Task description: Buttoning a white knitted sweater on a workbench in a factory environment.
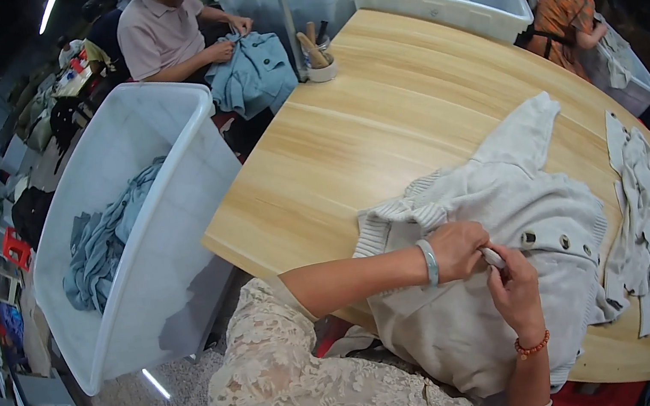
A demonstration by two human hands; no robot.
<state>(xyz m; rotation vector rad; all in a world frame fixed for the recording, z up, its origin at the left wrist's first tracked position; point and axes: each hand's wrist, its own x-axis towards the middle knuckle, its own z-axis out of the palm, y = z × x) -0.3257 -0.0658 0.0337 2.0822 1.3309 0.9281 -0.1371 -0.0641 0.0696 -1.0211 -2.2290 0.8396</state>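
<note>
A cream knitted cardigan (449,312) with ribbed edges and dark round buttons lies spread at the table's near edge, partly hanging over it. My left hand (459,249), wearing a pale bangle, is closed on the cardigan's front band. Just beside it, my right hand (515,287), with a red bead bracelet, pinches a small folded bit of the same band between thumb and fingers. The two hands nearly touch. Whatever lies under the fingertips is hidden. Several dark buttons (564,242) run along the band right of my hands.
Another pale garment (636,218) lies on the wooden table (318,161) at the right. A tub (144,313) holding blue-grey garments stands left; more tubs (437,0) line the far edge. A pole (286,18) rises beside a small cup of tools (322,70). Co-workers (160,32) handle garments nearby.
</note>
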